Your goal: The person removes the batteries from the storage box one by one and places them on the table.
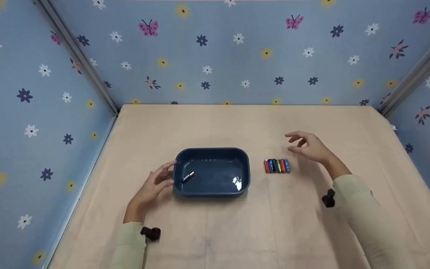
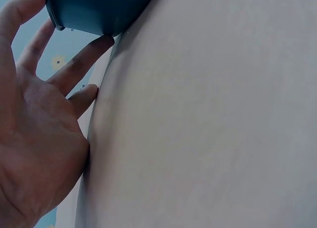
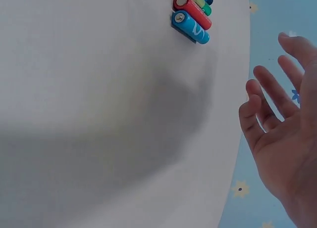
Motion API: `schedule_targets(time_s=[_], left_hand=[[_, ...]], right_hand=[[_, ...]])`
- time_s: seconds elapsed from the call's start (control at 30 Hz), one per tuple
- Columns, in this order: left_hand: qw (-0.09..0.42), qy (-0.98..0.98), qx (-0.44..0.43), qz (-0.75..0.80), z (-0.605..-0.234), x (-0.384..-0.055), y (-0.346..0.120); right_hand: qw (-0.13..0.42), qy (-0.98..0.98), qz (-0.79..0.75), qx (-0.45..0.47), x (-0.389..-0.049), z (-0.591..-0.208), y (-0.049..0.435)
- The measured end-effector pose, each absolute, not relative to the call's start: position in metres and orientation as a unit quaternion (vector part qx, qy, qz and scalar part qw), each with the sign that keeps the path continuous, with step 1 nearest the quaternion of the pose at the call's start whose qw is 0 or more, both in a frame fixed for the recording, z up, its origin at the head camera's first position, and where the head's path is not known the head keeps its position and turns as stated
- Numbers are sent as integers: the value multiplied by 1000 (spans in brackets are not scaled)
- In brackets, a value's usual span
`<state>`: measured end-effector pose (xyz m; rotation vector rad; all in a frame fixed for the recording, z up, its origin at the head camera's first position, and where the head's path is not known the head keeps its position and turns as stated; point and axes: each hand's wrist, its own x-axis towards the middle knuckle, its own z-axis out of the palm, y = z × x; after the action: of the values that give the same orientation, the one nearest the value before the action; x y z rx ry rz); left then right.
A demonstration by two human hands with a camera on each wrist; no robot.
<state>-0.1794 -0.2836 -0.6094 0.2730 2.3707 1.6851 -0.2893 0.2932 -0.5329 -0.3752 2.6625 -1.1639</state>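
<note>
A dark blue rectangular tray (image 1: 211,194) stands mid-table, with one black battery (image 1: 188,177) lying inside near its left end. Fingertips of my left hand (image 1: 154,186) touch the tray's left side, the fingers spread and nearly straight; the left wrist view shows them at the tray wall (image 2: 94,13). Right of the tray, several coloured batteries (image 1: 277,166) lie side by side in a row. My right hand (image 1: 310,147) hovers above and to the right of that row, fingers loosely bent around nothing. In the right wrist view, a blue battery (image 3: 190,27) forms the row's near end.
A pale cloth (image 1: 233,231) covers the table. Blue panels (image 1: 222,56) with flowers and butterflies rise at the back and both sides, joined by grey corner posts (image 1: 80,56). Black wrist cameras (image 1: 150,233) sit on both sleeves.
</note>
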Motion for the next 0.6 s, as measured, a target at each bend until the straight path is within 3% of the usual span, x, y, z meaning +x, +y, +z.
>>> schedule_targets(time_s=[0.6], left_hand=[[100, 813, 99, 565, -609, -179, -285]], right_hand=[[135, 897, -373, -194, -303, -529, 250]])
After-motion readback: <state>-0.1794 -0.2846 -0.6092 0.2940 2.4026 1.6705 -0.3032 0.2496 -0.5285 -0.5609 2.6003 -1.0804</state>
